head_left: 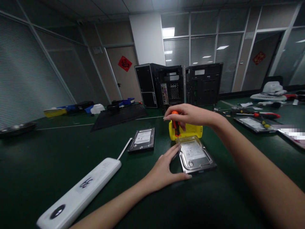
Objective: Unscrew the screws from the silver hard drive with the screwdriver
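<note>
A silver hard drive (194,156) with a white label lies flat on the green table in front of me. My left hand (164,170) braces it, the fingers along its left edge and the thumb at its near edge. Above the drive's far left corner, my right hand (184,115) grips the orange and black handle of a screwdriver (175,125) from the top. The screwdriver stands upright, its shaft pointing down at the drive's left edge; the exact contact of the tip is too small to make out. Just behind the drive is a yellow plastic piece (188,129).
A second hard drive (143,139) lies to the left, near a white power strip (83,190). Computer cases (202,84) stand at the back. Another drive (254,124) and red-handled tools (267,115) lie on the right. A black mat (119,115) is at back left.
</note>
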`<state>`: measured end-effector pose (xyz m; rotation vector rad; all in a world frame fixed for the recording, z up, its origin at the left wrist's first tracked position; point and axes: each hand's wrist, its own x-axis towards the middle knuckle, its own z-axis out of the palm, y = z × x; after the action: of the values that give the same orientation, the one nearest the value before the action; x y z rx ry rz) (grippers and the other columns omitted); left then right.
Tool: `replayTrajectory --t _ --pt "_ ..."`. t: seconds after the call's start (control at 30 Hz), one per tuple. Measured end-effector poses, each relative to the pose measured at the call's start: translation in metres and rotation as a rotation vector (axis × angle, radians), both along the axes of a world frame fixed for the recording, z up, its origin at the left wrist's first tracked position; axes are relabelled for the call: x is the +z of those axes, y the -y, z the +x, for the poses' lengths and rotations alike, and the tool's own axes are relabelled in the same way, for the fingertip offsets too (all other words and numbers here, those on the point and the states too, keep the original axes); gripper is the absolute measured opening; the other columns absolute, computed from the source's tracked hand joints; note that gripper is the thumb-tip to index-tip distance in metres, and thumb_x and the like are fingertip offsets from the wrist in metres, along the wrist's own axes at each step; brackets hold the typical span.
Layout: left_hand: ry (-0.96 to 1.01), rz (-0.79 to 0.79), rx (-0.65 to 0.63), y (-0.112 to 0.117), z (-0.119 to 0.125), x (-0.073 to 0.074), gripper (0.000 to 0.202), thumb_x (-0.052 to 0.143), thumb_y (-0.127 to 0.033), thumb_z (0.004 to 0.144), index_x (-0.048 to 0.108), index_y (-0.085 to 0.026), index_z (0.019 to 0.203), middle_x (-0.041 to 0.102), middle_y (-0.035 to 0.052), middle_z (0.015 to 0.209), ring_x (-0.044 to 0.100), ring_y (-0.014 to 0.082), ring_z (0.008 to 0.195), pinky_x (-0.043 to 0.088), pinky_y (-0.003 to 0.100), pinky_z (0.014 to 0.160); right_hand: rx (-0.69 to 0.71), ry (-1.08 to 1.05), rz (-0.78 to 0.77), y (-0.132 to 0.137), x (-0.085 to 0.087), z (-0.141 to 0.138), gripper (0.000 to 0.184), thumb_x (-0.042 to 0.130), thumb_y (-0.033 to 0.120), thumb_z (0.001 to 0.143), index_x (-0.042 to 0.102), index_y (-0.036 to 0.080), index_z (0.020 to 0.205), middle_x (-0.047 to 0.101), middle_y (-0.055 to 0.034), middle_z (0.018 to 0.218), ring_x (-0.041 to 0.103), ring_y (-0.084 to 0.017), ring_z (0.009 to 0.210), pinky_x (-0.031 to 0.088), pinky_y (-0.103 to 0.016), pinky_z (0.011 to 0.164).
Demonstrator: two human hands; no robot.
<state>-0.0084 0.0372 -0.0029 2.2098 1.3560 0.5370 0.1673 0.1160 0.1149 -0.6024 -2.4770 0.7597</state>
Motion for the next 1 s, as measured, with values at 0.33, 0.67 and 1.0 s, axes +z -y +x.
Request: replayTrajectory --t 0.33,0.67,1.0 --pt "0.016 0.004 -0.009 -0.0004 -0.0007 0.0000 0.095 0.067 -0.061 0.063 0.026 -0.025 0.140 0.023 0.0048 0.149 0.022 0.0270 0.135 0.019 0.047 0.112 -0.027 -0.025 -0.005 -0.0009 -0.0025 -0.0018 0.038 0.027 0.040 0.092 0.052 0.014 0.081 0.057 -0.0026 0.077 0.058 -0.010 0.054 0.048 -0.023 0.054" --pt "0.028 0.019 -0.012 -0.0009 -0.0006 -0.0019 0.095 0.067 -0.061 0.063 0.026 -0.025 0.140 0.024 0.0047 0.148 0.023 0.0263 0.135 0.020 0.045 0.112 0.064 -0.090 -0.016 -0.0022 0.0004 -0.0025 0.025 0.037 0.026 0.090 0.057 0.012 0.089 0.060 -0.0047 0.082 0.054 -0.007 0.053 0.046 -0.019 0.049" --pt "0.024 -0.002 -0.003 0.0011 0.0005 0.0017 0.093 0.066 -0.061 0.064 0.027 -0.025 0.140 0.022 0.0048 0.149 0.022 0.0274 0.135 0.020 0.046 0.111 0.055 -0.074 0.028 -0.0036 -0.0003 -0.0004 0.033 0.050 0.041 0.083 0.060 0.010 0.079 0.061 -0.0035 0.067 0.055 -0.007 0.048 0.045 -0.019 0.047"
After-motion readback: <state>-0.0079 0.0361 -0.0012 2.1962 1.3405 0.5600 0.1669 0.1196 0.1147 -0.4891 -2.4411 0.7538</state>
